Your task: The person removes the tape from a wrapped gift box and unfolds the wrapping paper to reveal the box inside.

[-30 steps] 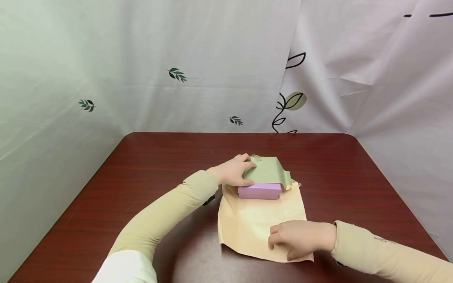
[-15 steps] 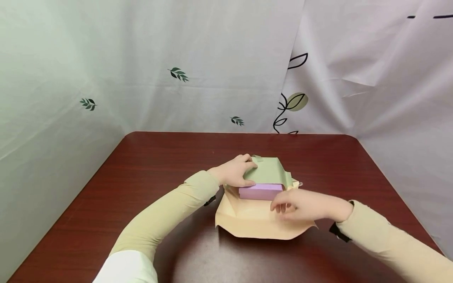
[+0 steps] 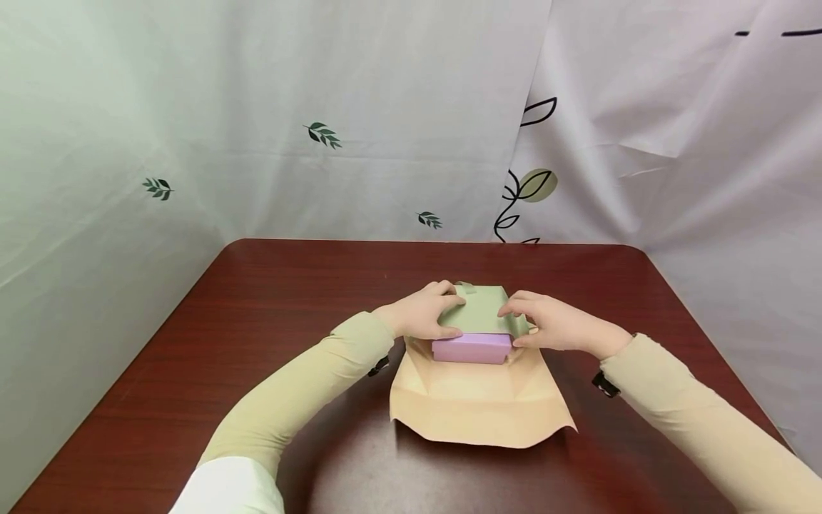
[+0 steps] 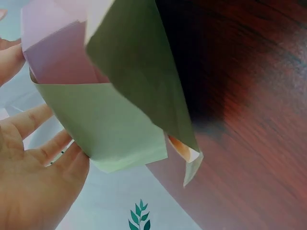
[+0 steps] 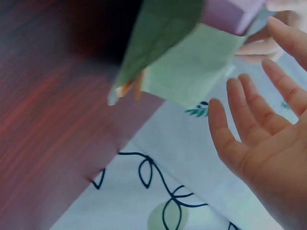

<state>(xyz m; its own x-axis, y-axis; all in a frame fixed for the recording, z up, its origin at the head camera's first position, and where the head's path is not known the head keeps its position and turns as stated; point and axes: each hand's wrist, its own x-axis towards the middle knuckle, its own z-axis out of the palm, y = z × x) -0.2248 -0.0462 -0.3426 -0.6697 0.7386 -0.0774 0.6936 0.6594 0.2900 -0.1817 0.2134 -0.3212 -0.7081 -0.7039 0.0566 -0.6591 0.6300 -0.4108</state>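
Note:
A small purple box (image 3: 472,349) lies on wrapping paper, pale green outside and cream inside. The green side (image 3: 478,308) is folded over the box's top, leaving its front showing. Toward me the paper's cream flap (image 3: 481,417) spreads out, its near edge raised. My left hand (image 3: 422,312) rests on the box's left end, thumb along the front edge. The left wrist view shows its fingers (image 4: 36,120) fairly straight against the green paper. At the right end is my right hand (image 3: 565,325); its fingers (image 5: 249,103) look straight and spread in the right wrist view.
The dark red wooden table (image 3: 289,275) surrounds the paper on every side. White curtains (image 3: 359,86) with leaf prints hang behind and beside it. A black strap (image 3: 605,384) shows under the right wrist.
My right hand has left the near part of the paper and gone up to the box's right end. The cream flap's near edge has lifted and folded back. The left hand stays put.

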